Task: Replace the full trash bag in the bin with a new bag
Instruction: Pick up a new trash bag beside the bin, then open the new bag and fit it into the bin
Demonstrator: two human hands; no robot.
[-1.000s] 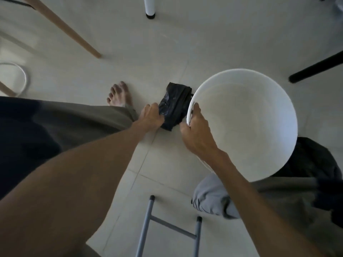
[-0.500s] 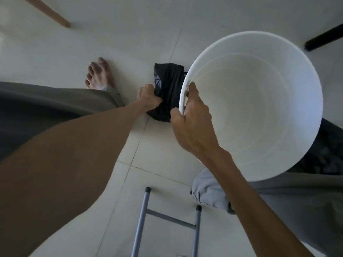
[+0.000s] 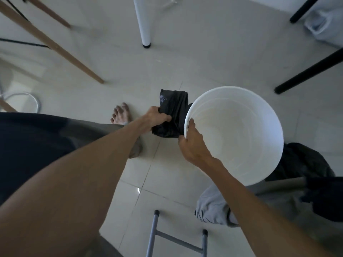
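Hands work over a pale tiled floor [image 3: 185, 62], seen from above by a head-worn camera. A round white bin [image 3: 241, 130] stands on the floor right of centre, and its inside shows bare white walls with no liner. The right hand [image 3: 193, 143] is clamped on the bin's near-left rim, thumb inside and fingers curled round the outside, steadying it. Just beside that rim, on the floor to the left, lies a folded black bag [image 3: 171, 112], flat and creased, which looks like the new one. The left hand [image 3: 157, 115] is closed on the bag's near-left edge, pinching the plastic. A dark crumpled mass [image 3: 304, 162] sits on the floor touching the bin's far-right side, partly hidden by the bin. It is probably the full bag already taken out, though the light is too dim to be sure. A bare foot [image 3: 121, 113] rests on the floor left of the bag.

Judging by the empty bin, the removal step is done and the fitting of the new bag is only beginning. The next move likely calls for lifting the folded bag, shaking or pulling it open to find its mouth, and then needs both hands to spread that mouth over the rim, so the right hand would have to let go of the bin.
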